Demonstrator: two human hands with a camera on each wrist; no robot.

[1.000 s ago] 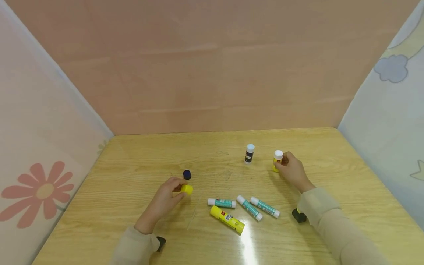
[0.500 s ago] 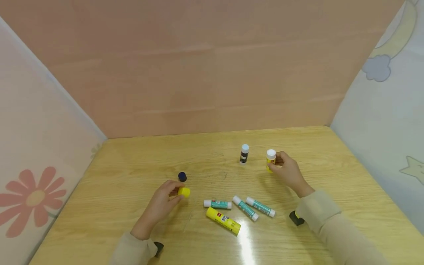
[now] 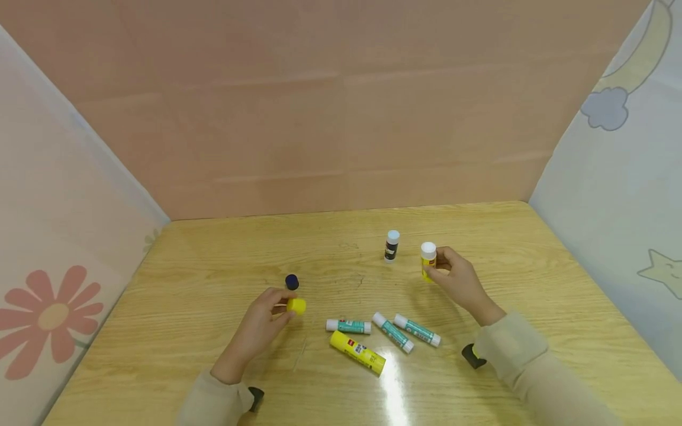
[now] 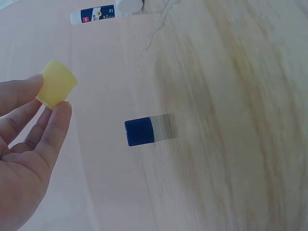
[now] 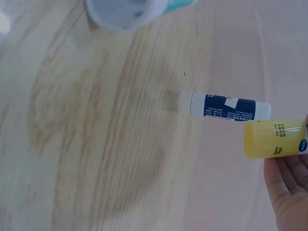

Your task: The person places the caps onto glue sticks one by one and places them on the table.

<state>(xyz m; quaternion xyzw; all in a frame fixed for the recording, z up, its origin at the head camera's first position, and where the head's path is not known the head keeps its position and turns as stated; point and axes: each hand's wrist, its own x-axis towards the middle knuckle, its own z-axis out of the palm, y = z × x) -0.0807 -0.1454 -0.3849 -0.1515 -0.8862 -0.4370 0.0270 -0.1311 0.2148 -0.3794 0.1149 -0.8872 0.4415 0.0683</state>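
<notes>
Yellow cap (image 3: 297, 306) = up in the air, pinched btwn thumb & fingertips of the L hand (image 3: 259, 319), which are parted by just the cap's width; other fingers half bent. Cap is clear of the tbl, L of centre.

Yellow glue stick (image 3: 428, 261), white top, approx upright in the R hand (image 3: 462, 283): thumb on the near side, fingers round the back, parted only by the stick's thickness. Base looks off the tbl per R wrist view; some R fingertips hidden.

Dark blue cap (image 3: 292, 282) on tbl just beyond the yellow cap, not touching. Dark glue stick (image 3: 391, 247), also white-topped, stands upright on tbl near the yellow one, to its L.

Nearer the person, 3 teal glue sticks w/ white ends lie flat: one (image 3: 348, 326) approx crosswise, two more (image 3: 392, 332) (image 3: 418, 330) slanted side by side to its R. Big yellow tube (image 3: 357, 352) on its side in front of them, also slanted.

Wooden tbl (image 3: 176, 319), bright glare patch at near edge. Tan sheet (image 3: 341, 118) behind; pale side panels w/ red flower (image 3: 53, 319) on L; moon (image 3: 642, 53), cloud (image 3: 605, 109) & star (image 3: 663, 272) on R. Both sleeves beige.
</notes>
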